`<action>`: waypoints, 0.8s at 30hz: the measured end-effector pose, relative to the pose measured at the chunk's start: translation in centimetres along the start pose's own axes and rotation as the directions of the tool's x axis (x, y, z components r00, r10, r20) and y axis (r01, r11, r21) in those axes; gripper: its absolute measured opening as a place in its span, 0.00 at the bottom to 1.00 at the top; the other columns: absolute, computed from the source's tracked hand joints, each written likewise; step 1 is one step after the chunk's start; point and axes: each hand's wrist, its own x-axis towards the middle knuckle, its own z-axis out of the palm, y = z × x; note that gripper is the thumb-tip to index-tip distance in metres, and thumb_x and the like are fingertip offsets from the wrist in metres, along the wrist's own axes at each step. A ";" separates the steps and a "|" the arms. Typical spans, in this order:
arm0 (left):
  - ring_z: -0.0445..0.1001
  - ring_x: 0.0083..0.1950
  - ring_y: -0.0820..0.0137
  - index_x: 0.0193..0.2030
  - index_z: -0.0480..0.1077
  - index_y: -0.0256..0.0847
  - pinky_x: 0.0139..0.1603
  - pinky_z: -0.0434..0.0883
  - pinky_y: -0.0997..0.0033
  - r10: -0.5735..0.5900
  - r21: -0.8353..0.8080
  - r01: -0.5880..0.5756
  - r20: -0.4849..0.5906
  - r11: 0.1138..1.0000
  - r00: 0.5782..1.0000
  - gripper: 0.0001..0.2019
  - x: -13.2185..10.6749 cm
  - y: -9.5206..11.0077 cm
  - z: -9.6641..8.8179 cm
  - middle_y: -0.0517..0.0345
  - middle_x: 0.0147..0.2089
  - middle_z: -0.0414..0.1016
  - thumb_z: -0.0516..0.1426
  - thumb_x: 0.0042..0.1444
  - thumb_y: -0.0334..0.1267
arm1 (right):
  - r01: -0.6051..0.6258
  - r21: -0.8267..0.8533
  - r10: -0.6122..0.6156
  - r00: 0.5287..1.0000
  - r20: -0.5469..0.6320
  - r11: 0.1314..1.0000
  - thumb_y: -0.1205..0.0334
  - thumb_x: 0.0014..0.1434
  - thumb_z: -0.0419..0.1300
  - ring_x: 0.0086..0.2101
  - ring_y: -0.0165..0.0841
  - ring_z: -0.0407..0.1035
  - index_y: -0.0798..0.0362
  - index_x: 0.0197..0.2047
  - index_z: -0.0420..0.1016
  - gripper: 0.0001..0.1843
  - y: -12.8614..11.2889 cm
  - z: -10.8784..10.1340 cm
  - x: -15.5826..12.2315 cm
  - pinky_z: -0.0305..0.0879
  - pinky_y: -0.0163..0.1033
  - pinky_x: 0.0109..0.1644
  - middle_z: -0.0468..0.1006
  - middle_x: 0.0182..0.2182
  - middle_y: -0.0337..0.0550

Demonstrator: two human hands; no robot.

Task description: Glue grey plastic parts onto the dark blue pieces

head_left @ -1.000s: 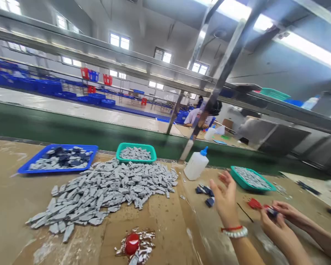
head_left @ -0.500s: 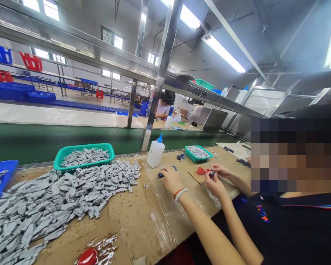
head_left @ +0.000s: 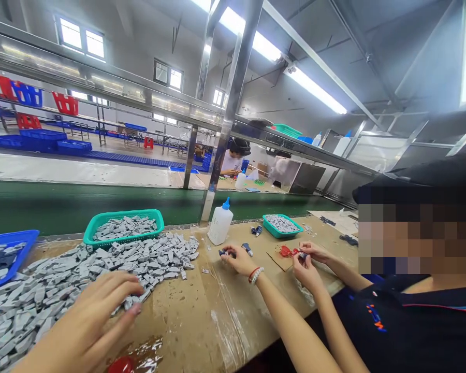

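Observation:
My left hand (head_left: 89,321) comes in from the bottom left and reaches onto the near edge of a big pile of small grey plastic pieces (head_left: 101,269) on the cardboard-covered bench. Its fingers are stretched out and slightly apart, with the tips resting on the grey pieces; nothing is gripped in them. My right hand is out of view. A red cap-like object (head_left: 120,365) on shiny foil lies just below that hand.
A co-worker in a dark shirt sits at my right; one of their hands (head_left: 236,257) touches small dark parts, the other (head_left: 305,264) holds a small piece by a red part (head_left: 285,252). Also here: green tray (head_left: 101,224), blue tray (head_left: 21,239), glue bottle (head_left: 220,223), second green tray (head_left: 270,228), conveyor belt (head_left: 42,204).
My left hand has come into view and reached onto the grey pile. The camera has swung right since a second ago, bringing the co-worker into view.

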 end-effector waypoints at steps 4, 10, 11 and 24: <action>0.69 0.52 0.56 0.48 0.71 0.43 0.55 0.65 0.57 0.032 -0.063 -0.015 0.275 0.998 0.961 0.15 5.0 2.8 4.5 0.51 0.50 0.73 0.53 0.61 0.48 | 0.002 0.359 -0.002 1.000 -0.002 0.933 0.46 0.57 0.64 0.37 0.34 0.75 0.57 0.45 0.74 0.23 -1.6 1.0 -1.3 0.72 0.43 0.43 0.79 0.38 0.44; 0.74 0.47 0.61 0.57 0.64 0.36 0.51 0.71 0.55 0.076 -0.206 -0.016 0.289 0.978 0.954 0.27 10.5 4.0 11.6 0.48 0.54 0.71 0.65 0.53 0.42 | -0.096 0.685 0.045 0.995 0.091 0.723 0.39 0.38 0.72 0.28 0.33 0.75 0.56 0.40 0.78 0.33 -5.1 3.2 -3.4 0.71 0.40 0.34 0.81 0.30 0.44; 0.73 0.49 0.61 0.53 0.68 0.36 0.53 0.70 0.53 0.086 -0.218 -0.022 0.285 0.976 0.955 0.23 10.9 3.9 12.3 0.50 0.50 0.73 0.66 0.52 0.41 | -0.119 0.710 0.063 0.992 0.105 0.695 0.40 0.37 0.73 0.27 0.33 0.75 0.57 0.38 0.79 0.32 -5.4 3.3 -3.7 0.71 0.40 0.34 0.81 0.29 0.44; 0.74 0.50 0.62 0.54 0.67 0.36 0.52 0.74 0.55 0.053 -0.565 0.170 0.356 0.808 0.933 0.20 8.3 0.3 10.3 0.50 0.53 0.72 0.63 0.55 0.28 | -0.217 0.804 0.149 0.976 0.161 0.554 0.51 0.29 0.79 0.28 0.33 0.77 0.58 0.32 0.81 0.27 -8.8 4.7 -6.1 0.73 0.38 0.36 0.82 0.26 0.43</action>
